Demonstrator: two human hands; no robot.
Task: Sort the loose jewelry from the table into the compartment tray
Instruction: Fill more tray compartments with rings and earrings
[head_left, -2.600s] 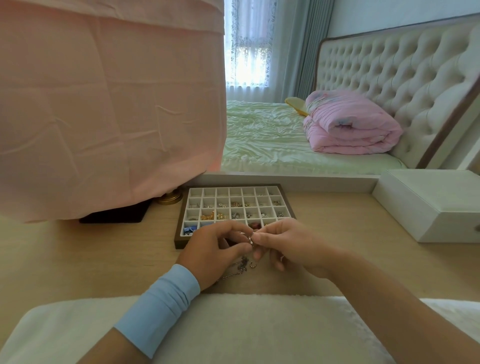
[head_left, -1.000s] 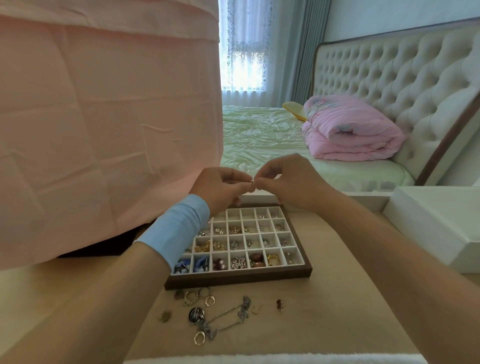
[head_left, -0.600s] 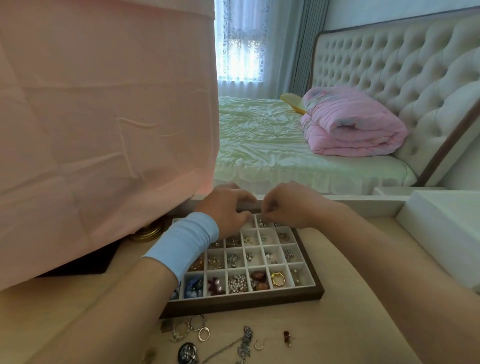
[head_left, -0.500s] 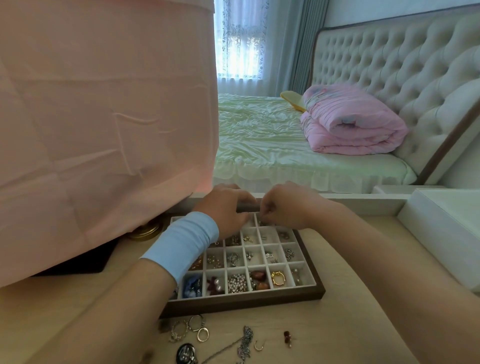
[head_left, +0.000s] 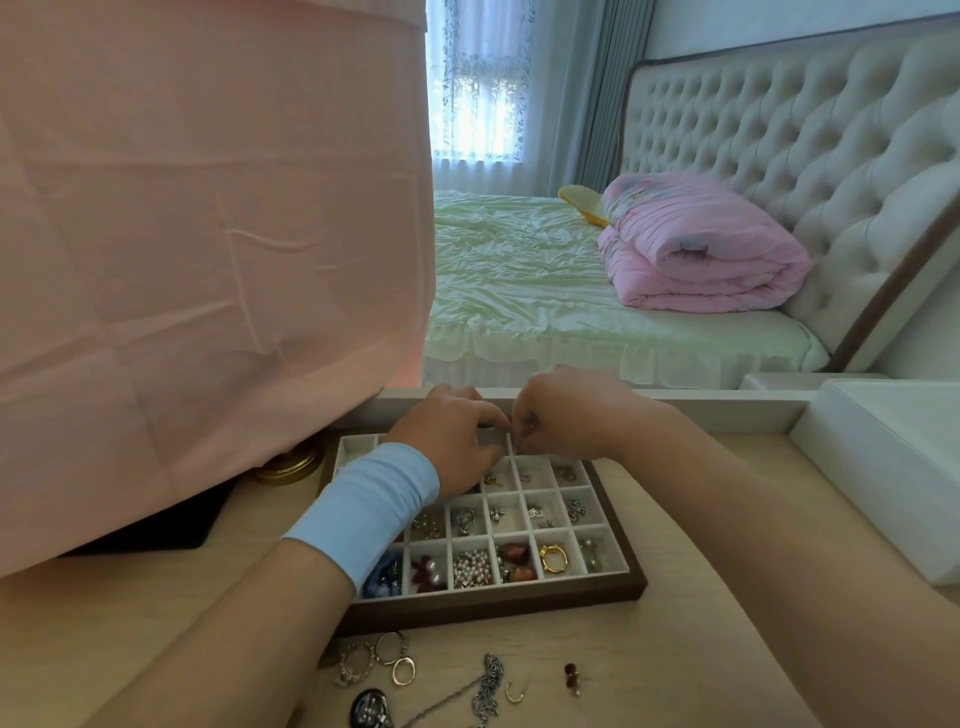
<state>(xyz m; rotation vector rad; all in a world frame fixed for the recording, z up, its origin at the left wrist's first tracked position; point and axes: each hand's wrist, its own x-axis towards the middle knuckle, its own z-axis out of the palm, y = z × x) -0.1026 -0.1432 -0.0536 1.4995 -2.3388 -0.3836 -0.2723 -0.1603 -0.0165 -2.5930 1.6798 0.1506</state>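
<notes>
Now left hand (head_left: 449, 441) and right hand (head_left: 566, 421), fingertips meeting, pinch one tiny piece (head_left: 513, 432) just above the far row of the compartment tray (head_left: 493, 605), cells straight below.

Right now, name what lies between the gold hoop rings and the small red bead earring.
Head view: a tangled silver chain and a small open hook lie there.

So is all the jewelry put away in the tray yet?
Not yet. Many tray compartments already hold pieces, like the pearls and gold ring. The left hand and right hand pinch a tiny piece over the far row. Loose rings, a chain and a red earring wait on the table.
</notes>
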